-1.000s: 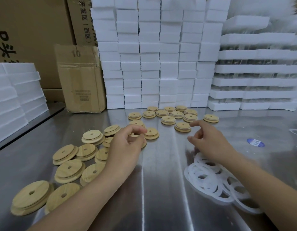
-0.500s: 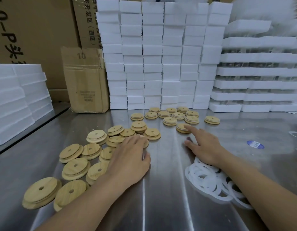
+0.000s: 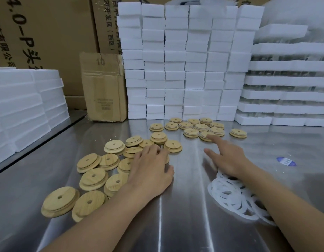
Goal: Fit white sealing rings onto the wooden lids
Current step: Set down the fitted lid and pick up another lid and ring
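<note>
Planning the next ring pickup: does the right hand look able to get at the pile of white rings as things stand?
Probably yes. The right hand is open and holds nothing, its wrist lies over the pile of white rings, and nothing else covers them.

The left forearm (image 3: 103, 215) and right forearm (image 3: 284, 202) come in bare, angling toward each other. The left hand (image 3: 150, 168) lies palm down, fingers together and slightly bent, thumb splayed rightward. The right hand (image 3: 228, 157) is palm down too (wrist low), index finger stretched forward, thumb out left.
</note>
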Demonstrator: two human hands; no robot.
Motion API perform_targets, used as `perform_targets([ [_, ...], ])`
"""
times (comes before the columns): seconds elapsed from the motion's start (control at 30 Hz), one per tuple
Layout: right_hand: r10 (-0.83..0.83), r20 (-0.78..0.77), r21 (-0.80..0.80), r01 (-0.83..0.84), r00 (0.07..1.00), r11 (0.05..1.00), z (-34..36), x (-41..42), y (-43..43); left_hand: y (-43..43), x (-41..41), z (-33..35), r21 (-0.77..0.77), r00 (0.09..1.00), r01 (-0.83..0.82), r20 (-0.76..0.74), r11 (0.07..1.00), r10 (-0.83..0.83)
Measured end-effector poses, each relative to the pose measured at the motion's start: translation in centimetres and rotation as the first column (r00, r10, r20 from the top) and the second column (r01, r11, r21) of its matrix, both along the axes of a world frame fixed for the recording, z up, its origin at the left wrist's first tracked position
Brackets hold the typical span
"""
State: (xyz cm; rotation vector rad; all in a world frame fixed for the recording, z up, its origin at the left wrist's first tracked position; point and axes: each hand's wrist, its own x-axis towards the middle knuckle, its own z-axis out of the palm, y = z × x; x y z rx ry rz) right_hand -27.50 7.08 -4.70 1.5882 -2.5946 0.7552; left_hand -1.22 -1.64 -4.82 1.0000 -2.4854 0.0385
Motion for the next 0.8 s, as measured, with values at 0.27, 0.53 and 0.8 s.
perform_targets([
  [0.27,0.125,-0.17,0.061,-0.116,0.978,0.991,1.4,2.6,1.4,-0.7,-2.6,0.8,-0.156,0.999,0.042,0.014,0.987,-0.04],
  [0.53,0.157,-0.226,0.142,-0.127,0.961,0.982,0.9,2.1,1.5,-6.4,-6.5,3.9,0.191,0.97,-0.106,0.236,0.976,0.059],
  [0.8,0.171,-0.216,0.185,-0.131,0.961,0.974,1.0,2.0,1.8,-6.2,-4.4,2.4,0.213,0.936,-0.104,0.351,0.971,0.023],
])
